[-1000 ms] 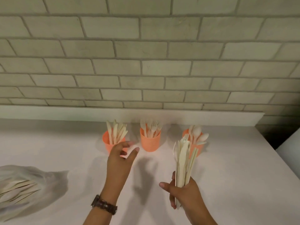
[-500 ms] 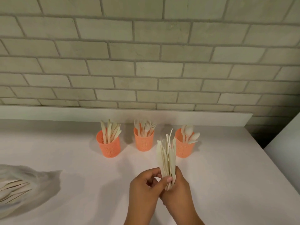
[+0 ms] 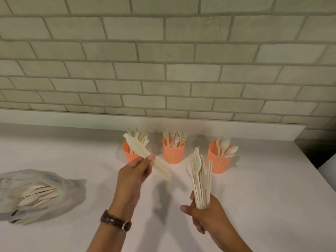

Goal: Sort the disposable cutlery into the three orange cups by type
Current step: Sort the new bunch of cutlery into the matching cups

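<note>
Disposable knives [image 3: 139, 149], a few pale ones, are pinched between thumb and fingertips of the left hand [image 3: 133, 172], blades slanting across the left orange cup [image 3: 127, 155] of knives. The right hand [image 3: 206, 215] curls its fingers round an upright cutlery bundle [image 3: 200, 180], seemingly mostly forks. Beyond, on the white counter [image 3: 263, 197], stand the fork cup [image 3: 173, 155] and spoon cup [image 3: 219, 165]; a plastic bag [image 3: 72, 188] of more cutlery lies far left.

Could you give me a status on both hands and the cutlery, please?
Left hand pinches pale disposable knives before leftmost orange cup. Right hand grips mixed pale cutlery bundle. Path looks clear.
</note>
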Demonstrator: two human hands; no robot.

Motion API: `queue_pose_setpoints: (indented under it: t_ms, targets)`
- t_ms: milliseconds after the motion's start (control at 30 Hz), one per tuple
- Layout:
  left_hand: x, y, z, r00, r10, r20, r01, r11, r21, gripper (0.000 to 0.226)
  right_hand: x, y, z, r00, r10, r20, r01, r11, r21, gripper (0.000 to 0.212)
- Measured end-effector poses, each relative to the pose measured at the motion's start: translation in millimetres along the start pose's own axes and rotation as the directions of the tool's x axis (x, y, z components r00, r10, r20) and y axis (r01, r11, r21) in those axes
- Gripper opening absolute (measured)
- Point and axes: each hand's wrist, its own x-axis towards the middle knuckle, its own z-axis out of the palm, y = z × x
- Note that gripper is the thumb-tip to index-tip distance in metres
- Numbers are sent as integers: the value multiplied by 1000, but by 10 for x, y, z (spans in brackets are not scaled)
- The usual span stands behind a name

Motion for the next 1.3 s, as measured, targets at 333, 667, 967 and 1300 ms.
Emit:
queue_pose_setpoints:
  t_ms: [333, 667, 967, 1300]
  targets:
    - [1217, 143, -383, 909, 365, -204, -257, 873, 415, 5, 139, 44, -44, 999, -36, -26, 37, 997, 62, 28]
    - [820, -177, -201, 920, 351, -173, -185, 780, 598, 39, 140, -63, -65, 999, -29, -43, 33, 995, 99, 38]
    - [-583, -405, 507, 906, 251, 340, -375, 849, 372, 16, 117, -52, -41, 988, -88, -128, 74, 992, -106, 24]
    - [-710, -650, 615, 930, 201, 307, -328, 831, 450, 21, 11, -7, 4, 975, -151, -163, 118, 974, -195, 27]
